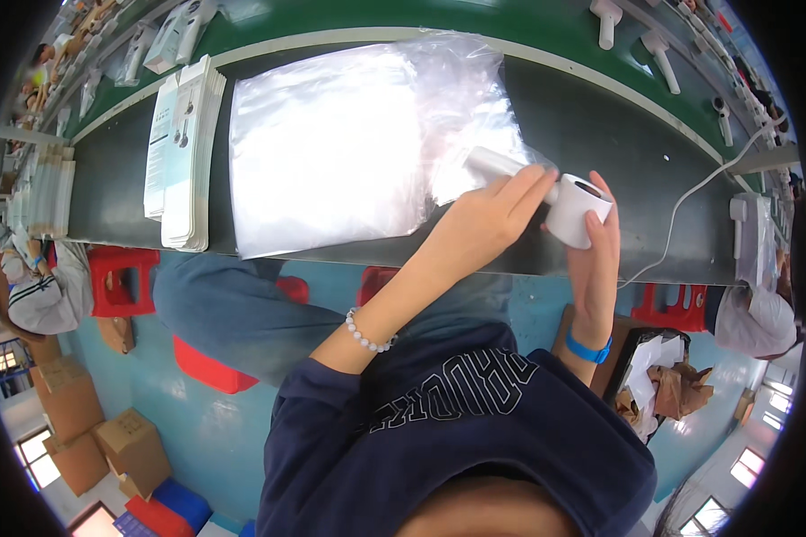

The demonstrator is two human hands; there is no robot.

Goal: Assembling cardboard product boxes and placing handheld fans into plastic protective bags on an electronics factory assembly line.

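Between my hands is a white hair dryer (571,217), with its round head toward the right and a dark opening on top. My left hand (501,208) grips it where the handle meets the head, its fingers covering part of the handle. My right hand (600,234) wraps the head from the right side, with the thumb on its front. The handle's free end points left over a stack of clear plastic bags (327,148). Whether a bag covers the handle, I cannot tell.
A stack of flat printed cartons (188,166) stands left of the bags on the dark worktable (591,121). A white cable (673,215) runs down at the right. Beyond lies a green conveyor (349,16) with more white dryers (661,61). People sit at both sides.
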